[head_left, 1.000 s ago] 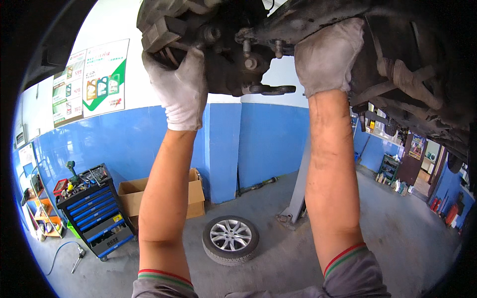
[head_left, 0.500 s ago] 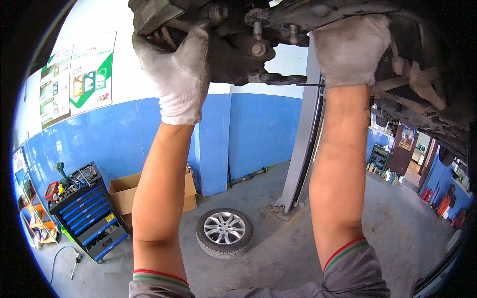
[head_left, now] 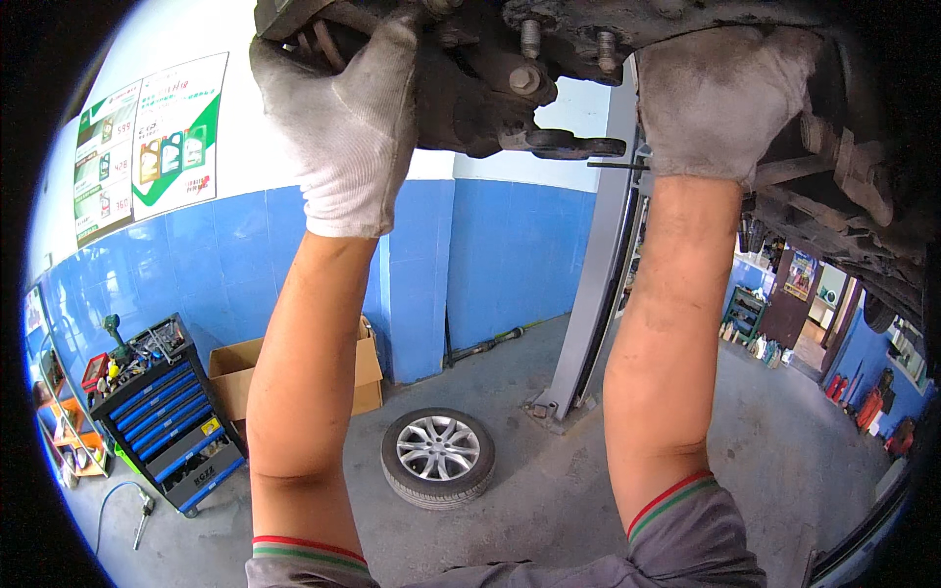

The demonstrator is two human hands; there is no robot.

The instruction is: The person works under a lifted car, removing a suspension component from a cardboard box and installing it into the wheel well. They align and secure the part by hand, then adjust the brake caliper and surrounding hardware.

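Both my hands wear soiled white knit gloves and reach up under a raised car. My left hand [head_left: 343, 118] grips the edge of a dark, grimy suspension part [head_left: 461, 98], thumb in front and fingers hidden behind it. A bolt head [head_left: 524, 80] shows on this part, with an eyelet-shaped lug [head_left: 578, 145] at its lower end. My right hand [head_left: 720, 103] is closed at the suspension arm [head_left: 676, 22], its fingers hidden from view. Between the hands, two threaded studs [head_left: 530, 39] point down from the arm.
A grey lift post [head_left: 588, 284] stands behind. On the floor lies a wheel with tyre [head_left: 438, 459]. A tool cabinet [head_left: 172, 421] and a cardboard box [head_left: 368, 377] stand left, near an air hose [head_left: 113, 490]. Dark underbody parts [head_left: 833, 216] hang at right.
The suspension parts and my right hand now appear farther right in view. The lug sits more apart from the studs above it. My left hand keeps its grip, slightly higher in view.
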